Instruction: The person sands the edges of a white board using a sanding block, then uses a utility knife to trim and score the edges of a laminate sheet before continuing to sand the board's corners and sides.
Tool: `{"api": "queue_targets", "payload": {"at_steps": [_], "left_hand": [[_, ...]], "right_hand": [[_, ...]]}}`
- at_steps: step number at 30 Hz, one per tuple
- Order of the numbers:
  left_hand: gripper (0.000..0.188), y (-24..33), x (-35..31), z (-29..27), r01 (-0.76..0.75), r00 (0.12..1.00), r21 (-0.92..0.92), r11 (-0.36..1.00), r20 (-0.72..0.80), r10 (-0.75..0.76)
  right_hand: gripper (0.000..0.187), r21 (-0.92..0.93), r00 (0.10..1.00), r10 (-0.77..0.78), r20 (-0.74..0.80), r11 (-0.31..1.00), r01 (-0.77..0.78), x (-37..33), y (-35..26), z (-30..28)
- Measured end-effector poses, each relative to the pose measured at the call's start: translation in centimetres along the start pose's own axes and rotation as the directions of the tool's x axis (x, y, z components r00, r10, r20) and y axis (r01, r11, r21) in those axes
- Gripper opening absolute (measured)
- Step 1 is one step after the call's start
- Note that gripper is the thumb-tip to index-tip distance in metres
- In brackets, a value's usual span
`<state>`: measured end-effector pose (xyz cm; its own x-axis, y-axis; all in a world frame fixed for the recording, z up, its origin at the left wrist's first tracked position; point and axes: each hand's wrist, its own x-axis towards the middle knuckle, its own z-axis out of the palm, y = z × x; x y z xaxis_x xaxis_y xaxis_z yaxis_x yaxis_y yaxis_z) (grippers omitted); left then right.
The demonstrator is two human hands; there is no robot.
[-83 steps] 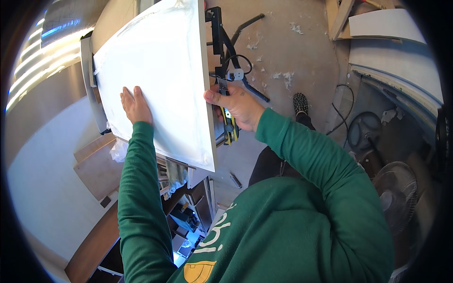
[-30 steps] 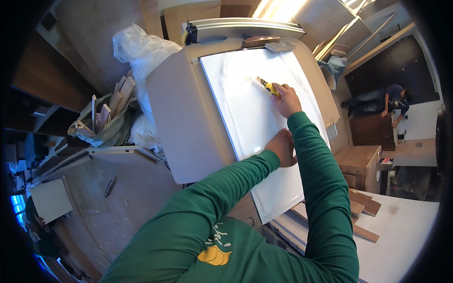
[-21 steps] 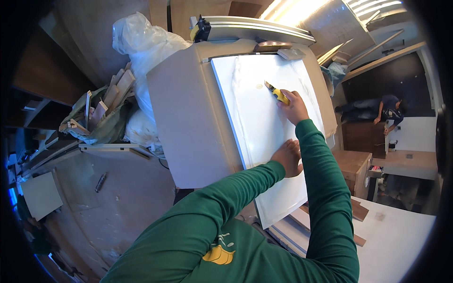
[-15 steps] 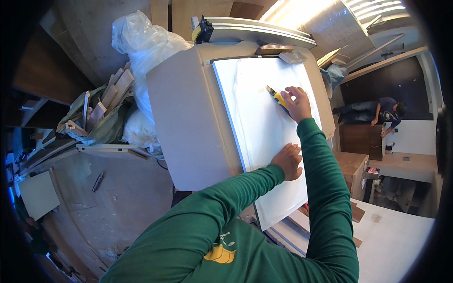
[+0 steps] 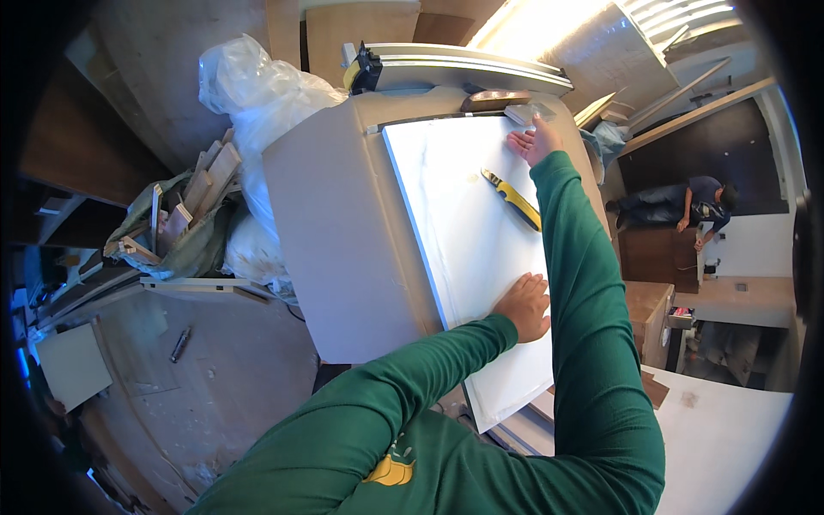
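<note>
Knife (image 5: 512,201): left alone now, since the right hand (image 5: 535,143) has let go and moved up; it lies on the white board (image 5: 459,227)
Right hand: fingers loose and apart, holding nothing I can see; at the board's far end
Left hand (image 5: 524,307): flat on the board's near half
Block (image 5: 519,113): grey, at the board's far end; cannot tell if the thumb touches it; reaching seems the step; picking it up would need fingers around it

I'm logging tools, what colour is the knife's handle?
The knife handle is yellow and black, clearest in the head view.
</note>
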<state>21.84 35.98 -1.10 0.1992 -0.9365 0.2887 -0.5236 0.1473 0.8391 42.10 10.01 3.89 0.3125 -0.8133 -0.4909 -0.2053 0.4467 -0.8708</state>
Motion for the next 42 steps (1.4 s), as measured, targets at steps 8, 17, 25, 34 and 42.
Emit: {"api": "queue_targets", "payload": {"at_steps": [8, 17, 25, 34, 42], "left_hand": [[0.063, 3.6, -1.0, -6.5, 0.151, 0.989, -0.373, 0.916, 0.057, -0.140], [0.049, -1.4, 0.3, 0.4, 0.006, 0.999, 0.179, 0.984, 0.051, -0.015], [0.042, -1.4, 0.9, 1.5, -0.144, 0.988, 0.349, 0.926, -0.008, 0.157], [0.052, 1.1, 0.2, 1.4, -0.143, 0.987, 0.470, 0.871, 0.131, 0.091], [0.057, 0.6, 0.6, 1.2, -0.180, 0.979, 0.621, 0.763, 0.188, 0.078]], "right_hand": [[0.039, 0.198, 0.997, -0.052, -0.061, 0.978, 0.063, 2.6, 1.1, 0.4], [0.048, 0.685, 0.870, -0.457, 0.184, 0.695, 0.220, -20.1, 1.1, -15.2], [0.040, 0.576, 0.914, -0.342, -0.219, 0.711, 0.404, -36.5, 7.8, -34.3], [0.045, 0.789, 0.841, 0.272, -0.468, 0.558, 0.258, -55.9, 33.1, -31.3], [0.065, 0.759, 0.914, 0.269, -0.304, 0.648, 0.061, -59.2, 36.5, -25.5]]}}
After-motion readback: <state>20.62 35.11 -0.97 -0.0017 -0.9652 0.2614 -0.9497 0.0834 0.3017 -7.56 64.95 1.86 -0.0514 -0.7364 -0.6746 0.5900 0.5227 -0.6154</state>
